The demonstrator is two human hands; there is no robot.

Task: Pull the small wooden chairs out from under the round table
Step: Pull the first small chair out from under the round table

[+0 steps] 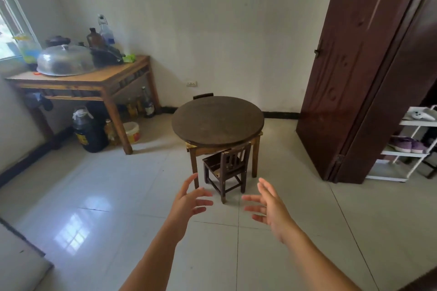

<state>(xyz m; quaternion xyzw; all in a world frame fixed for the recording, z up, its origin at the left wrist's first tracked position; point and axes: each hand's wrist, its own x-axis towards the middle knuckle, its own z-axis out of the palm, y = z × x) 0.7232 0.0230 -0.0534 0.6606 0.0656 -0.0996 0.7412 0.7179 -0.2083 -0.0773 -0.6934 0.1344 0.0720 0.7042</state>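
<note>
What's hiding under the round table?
Under the round table, at its near edge, stands a small wooden chair, partly tucked in. A second chair's back peeks over the far edge; the tabletop covers the rest of it.

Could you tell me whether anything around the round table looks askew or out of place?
Yes. The near chair sits turned at an angle, only partly tucked under the round table. The dark round top also overhangs its square frame unevenly, with a frame corner poking out at the left.
</note>
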